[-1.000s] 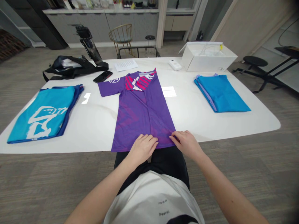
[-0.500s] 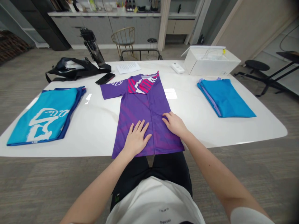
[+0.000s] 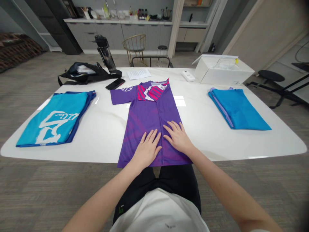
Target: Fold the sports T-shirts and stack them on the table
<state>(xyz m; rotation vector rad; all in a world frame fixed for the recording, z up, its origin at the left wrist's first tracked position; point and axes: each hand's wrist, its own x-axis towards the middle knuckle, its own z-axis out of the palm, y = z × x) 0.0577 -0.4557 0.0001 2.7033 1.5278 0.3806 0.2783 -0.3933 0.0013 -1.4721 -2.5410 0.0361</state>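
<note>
A purple jersey (image 3: pixel 145 119) with a pink and white patterned collar area lies on the white table (image 3: pixel 103 129), its lower hem at the front edge. Its right side is folded inward over the body, while one sleeve points out to the left. My left hand (image 3: pixel 147 149) lies flat on the lower part, fingers spread, left of the folded edge. On the folded-over panel rests my right hand (image 3: pixel 178 137), also with its fingers apart. Neither hand grips any cloth.
Folded teal and navy clothing (image 3: pixel 55 119) lies at left, folded blue clothing (image 3: pixel 241 108) at right. Along the back are a black bag (image 3: pixel 87 75), a dark bottle (image 3: pixel 105 53), a phone (image 3: pixel 115 84), a paper sheet (image 3: pixel 138 74), a white device (image 3: pixel 188 76) and a white box (image 3: pixel 223 71).
My right hand has moved left from the jersey's right edge onto the folded panel, its fingers now spread out. The left hand stays flat on the cloth. The view has shifted slightly.
</note>
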